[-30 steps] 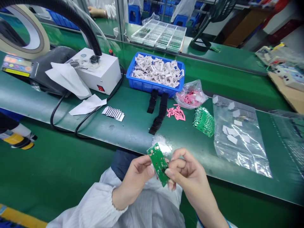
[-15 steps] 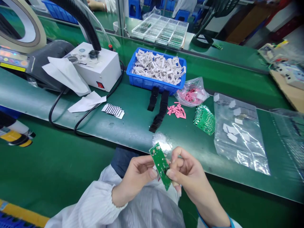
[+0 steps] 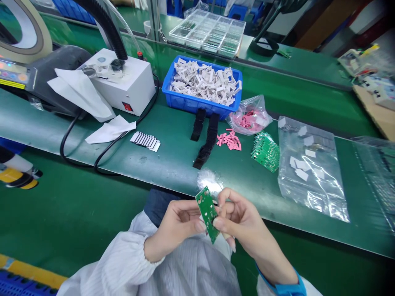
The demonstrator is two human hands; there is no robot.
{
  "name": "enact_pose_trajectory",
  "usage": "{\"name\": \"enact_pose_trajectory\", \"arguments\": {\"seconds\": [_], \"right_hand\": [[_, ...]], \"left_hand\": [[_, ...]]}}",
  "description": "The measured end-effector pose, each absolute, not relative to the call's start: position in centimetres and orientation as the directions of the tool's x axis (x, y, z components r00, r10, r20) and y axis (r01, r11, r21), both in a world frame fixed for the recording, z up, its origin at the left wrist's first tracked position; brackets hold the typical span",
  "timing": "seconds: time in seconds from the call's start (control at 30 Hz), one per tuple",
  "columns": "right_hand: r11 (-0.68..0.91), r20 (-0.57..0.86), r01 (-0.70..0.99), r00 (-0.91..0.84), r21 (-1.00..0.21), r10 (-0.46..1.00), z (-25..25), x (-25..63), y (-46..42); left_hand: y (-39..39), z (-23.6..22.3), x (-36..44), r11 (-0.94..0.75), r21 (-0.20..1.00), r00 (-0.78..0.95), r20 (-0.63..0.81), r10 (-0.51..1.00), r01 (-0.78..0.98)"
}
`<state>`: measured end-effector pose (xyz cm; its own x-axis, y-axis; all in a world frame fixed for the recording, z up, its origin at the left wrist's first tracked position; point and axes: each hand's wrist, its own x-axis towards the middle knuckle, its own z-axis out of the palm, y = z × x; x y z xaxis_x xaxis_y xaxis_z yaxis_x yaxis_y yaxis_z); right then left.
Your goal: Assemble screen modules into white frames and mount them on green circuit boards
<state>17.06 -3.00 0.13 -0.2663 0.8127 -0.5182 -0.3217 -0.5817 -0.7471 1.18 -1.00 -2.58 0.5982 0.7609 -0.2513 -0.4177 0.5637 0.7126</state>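
A green circuit board (image 3: 207, 211) is held tilted between my two hands, in front of the bench edge. My left hand (image 3: 180, 222) grips its left side, thumb at the edge and fingers behind. At the lower right side, my right hand (image 3: 239, 220) pinches the board between thumb and fingers. Something pale and a bit of pink show behind the board, mostly hidden. Just beyond lies a small heap of clear film pieces (image 3: 210, 181). Pink strips (image 3: 228, 139), a stack of green boards (image 3: 265, 152) and black strips (image 3: 207, 144) lie farther back on the bench.
A blue bin (image 3: 197, 105) holds white plastic parts. Left of it stand a white box (image 3: 135, 86) with a red switch and a tape dispenser (image 3: 58, 74). White-and-black pieces (image 3: 145, 141) lie at left; a clear bag (image 3: 311, 185) lies at right, a bag of pink strips (image 3: 251, 117) behind.
The board has turned slightly more edge-on between my hands. Both hands keep their hold, and the view has shifted a little.
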Motion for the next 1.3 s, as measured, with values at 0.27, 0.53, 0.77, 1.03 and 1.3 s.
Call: {"name": "enact_pose_trajectory", "arguments": {"seconds": [0.27, 0.53, 0.77, 1.03, 1.3], "right_hand": [[-0.629, -0.566, -0.214, -0.289, -0.747, 0.772, 0.5, 17.7, -1.8], [-0.698, -0.641, -0.043, -0.358, -0.715, 0.679, 1.0, 18.4, -0.3], [-0.642, -0.607, -0.009, -0.316, -0.767, 0.729, 0.9, 19.0, -0.9], [-0.587, -0.495, -0.241, -0.35, -0.773, 0.795, 0.0, 18.3, -2.4], [-0.419, -0.305, -0.318, -0.35, -0.851, 0.885, 0.0, 16.3, -4.0]], "left_hand": [[-0.3, -2.6, 1.0, 0.54, 0.724, 0.578, -0.241, 0.78, -0.428], [-0.1, -2.3, 0.8, 0.512, 0.792, 0.568, -0.265, 0.779, -0.332], [-0.1, -2.0, 1.3, 0.523, 0.788, 0.599, -0.257, 0.759, -0.324], [-0.4, -1.5, 1.5, 0.614, 0.586, 0.589, -0.268, 0.763, -0.529], [-0.5, -0.7, 1.6, 0.593, 0.532, 0.543, -0.269, 0.796, -0.605]]}}
